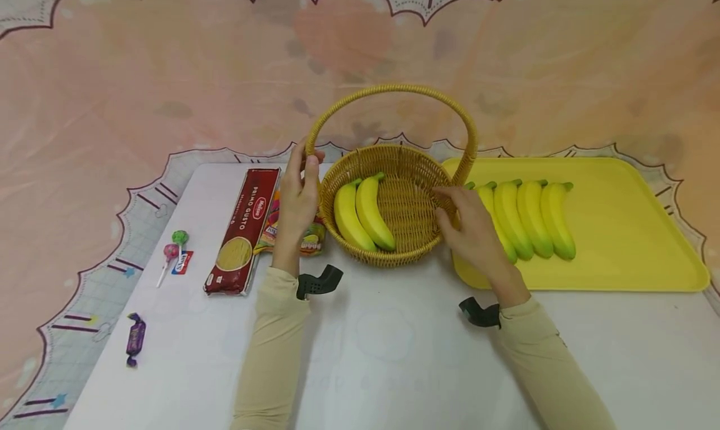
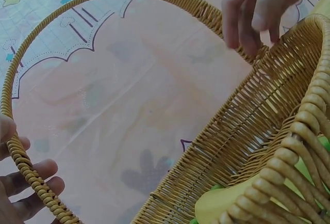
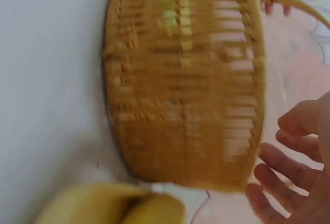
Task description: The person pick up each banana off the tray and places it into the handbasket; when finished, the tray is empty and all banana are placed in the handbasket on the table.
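Note:
A woven wicker basket (image 1: 388, 259) with a tall arched handle (image 1: 394, 89) stands at the middle of the white table. Two yellow-green bananas (image 1: 369, 212) lie side by side in its left half. My left hand (image 1: 299, 195) holds the handle near its left base; the left wrist view has the thumb and fingers on either side of it. At the basket's right rim is my right hand (image 1: 471, 225), its fingers loosely bent and nothing in its grasp. Whether those fingertips touch the rim is unclear. Several bananas (image 1: 531, 220) lie in a row just right of this hand, which partly hides them.
Under that row is a yellow tray (image 1: 635, 227). Left of the basket lie a red spaghetti pack (image 1: 243, 230) and colourful snack bags (image 1: 312, 239), partly behind my left arm. Two lollipops (image 1: 175, 244) and a purple wrapped candy (image 1: 135, 339) rest farther left. A patterned cloth (image 1: 225, 74) hangs behind.

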Motion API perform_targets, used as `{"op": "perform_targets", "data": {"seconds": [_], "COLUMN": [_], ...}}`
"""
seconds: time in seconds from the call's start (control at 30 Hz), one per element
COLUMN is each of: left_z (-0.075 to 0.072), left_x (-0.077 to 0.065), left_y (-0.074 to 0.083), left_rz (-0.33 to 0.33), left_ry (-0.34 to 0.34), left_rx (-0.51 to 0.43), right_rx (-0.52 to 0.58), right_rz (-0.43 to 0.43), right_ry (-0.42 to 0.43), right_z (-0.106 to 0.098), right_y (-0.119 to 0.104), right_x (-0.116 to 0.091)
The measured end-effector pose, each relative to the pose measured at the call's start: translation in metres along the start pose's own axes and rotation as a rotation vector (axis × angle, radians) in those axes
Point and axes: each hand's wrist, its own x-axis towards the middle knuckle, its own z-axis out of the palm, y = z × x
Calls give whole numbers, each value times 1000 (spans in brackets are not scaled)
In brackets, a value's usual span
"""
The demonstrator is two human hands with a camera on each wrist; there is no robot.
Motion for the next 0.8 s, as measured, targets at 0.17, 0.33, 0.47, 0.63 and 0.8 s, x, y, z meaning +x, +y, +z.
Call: {"op": "perform_targets", "data": {"seconds": [0.17, 0.33, 0.47, 0.63, 0.8], "left_z": [2, 3, 1, -1, -2], "left_x": [1, 0, -4, -7, -7], "left_y": [1, 8, 29, 45, 45], "left_rz": [-17, -35, -52, -65, -64], "left_ry": [-12, -17, -29, -31, -31], "left_rx": [-18, -34, -27, -17, -32], "right_rx": [12, -7, -36, -87, -136], "right_rz": [21, 96, 210, 362, 500], "right_ry": [45, 72, 35, -28, -93], "right_z": [-19, -40, -61, -85, -102], "right_y": [23, 49, 70, 100, 128], "right_x": [-10, -23, -32, -37, -41]}}
